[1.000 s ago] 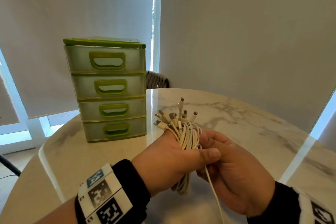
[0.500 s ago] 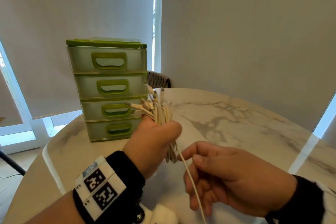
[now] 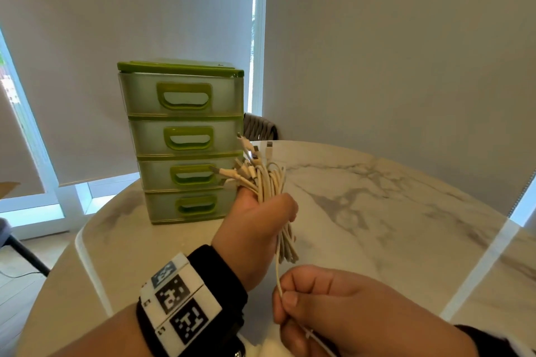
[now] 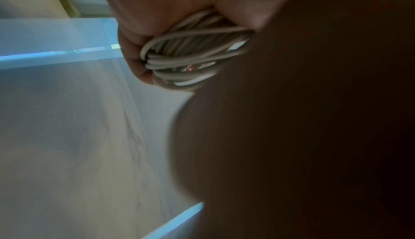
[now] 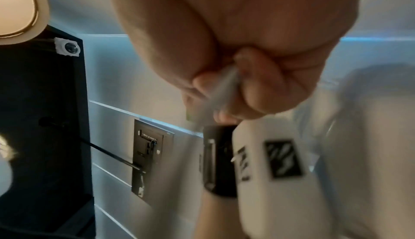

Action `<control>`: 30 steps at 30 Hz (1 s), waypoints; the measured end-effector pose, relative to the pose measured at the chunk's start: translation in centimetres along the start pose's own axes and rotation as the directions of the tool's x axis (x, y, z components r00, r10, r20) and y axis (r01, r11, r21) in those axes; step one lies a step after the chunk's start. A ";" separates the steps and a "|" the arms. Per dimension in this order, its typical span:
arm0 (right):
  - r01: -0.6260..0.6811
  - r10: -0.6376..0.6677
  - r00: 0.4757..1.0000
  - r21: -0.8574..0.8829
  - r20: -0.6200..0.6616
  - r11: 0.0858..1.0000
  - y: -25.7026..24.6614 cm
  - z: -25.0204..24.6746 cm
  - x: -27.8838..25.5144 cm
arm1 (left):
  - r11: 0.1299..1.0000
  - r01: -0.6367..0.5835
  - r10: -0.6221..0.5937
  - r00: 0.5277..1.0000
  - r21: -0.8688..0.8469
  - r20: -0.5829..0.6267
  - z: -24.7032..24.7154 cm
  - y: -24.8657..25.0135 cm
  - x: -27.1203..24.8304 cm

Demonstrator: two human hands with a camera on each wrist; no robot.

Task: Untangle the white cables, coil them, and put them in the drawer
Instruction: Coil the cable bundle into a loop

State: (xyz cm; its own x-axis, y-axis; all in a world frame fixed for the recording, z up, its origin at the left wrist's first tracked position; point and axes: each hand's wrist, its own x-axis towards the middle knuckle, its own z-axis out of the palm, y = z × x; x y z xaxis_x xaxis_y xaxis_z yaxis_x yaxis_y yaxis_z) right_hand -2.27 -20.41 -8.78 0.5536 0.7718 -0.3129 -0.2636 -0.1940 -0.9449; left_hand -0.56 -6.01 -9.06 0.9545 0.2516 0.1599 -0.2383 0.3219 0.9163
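Note:
My left hand [image 3: 261, 223] grips a bundle of white cables [image 3: 268, 182] upright above the marble table [image 3: 377, 211]; several plug ends fan out above my fist. The left wrist view shows the looped cables [image 4: 191, 54] packed inside my curled fingers. One single strand [image 3: 278, 269] runs down from the bundle to my right hand [image 3: 333, 307], which pinches it between thumb and fingers. The right wrist view shows that strand [image 5: 224, 86], blurred, held in my curled fingers. The green four-drawer unit [image 3: 182, 142] stands just behind the bundle, all drawers closed.
A woven chair back [image 3: 259, 126] shows behind the table's far edge. Roller blinds cover the windows behind. The table's rounded edge [image 3: 87, 255] runs at the left, with floor beyond it.
My left hand has carried the bundle up and toward the drawers. My right hand has slid back along one strand, drawing it out of the bundle.

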 end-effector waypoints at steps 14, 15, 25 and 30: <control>-0.164 0.141 0.981 -0.185 -0.131 0.969 0.1 -5.5 0.9 | 0.834 0.475 -0.204 0.739 -0.281 0.642 -2.7 2.7 0.5; -0.145 0.110 0.973 -0.162 -0.205 0.976 0.1 -6.2 0.9 | 0.856 0.459 -0.209 0.728 -0.238 0.653 -2.7 2.7 0.4; 0.370 -0.291 0.928 0.474 -0.233 0.799 -1.4 -9.9 0.3 | 0.926 0.342 -0.249 0.871 -0.158 0.424 -1.5 1.6 -0.1; 0.510 -0.377 0.859 0.510 -0.346 0.693 -2.0 -9.0 0.3 | 0.949 0.273 -0.225 0.937 -0.158 0.267 -1.5 1.8 0.2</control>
State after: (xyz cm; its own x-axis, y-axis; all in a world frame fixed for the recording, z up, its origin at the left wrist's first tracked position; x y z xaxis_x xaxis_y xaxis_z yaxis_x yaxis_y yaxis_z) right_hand 5.52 -25.28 -7.86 0.8484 0.5266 0.0542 -0.3035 0.5677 -0.7653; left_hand -1.01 -4.02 -7.93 0.9959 -0.0802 0.0415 0.0061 0.5183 0.8552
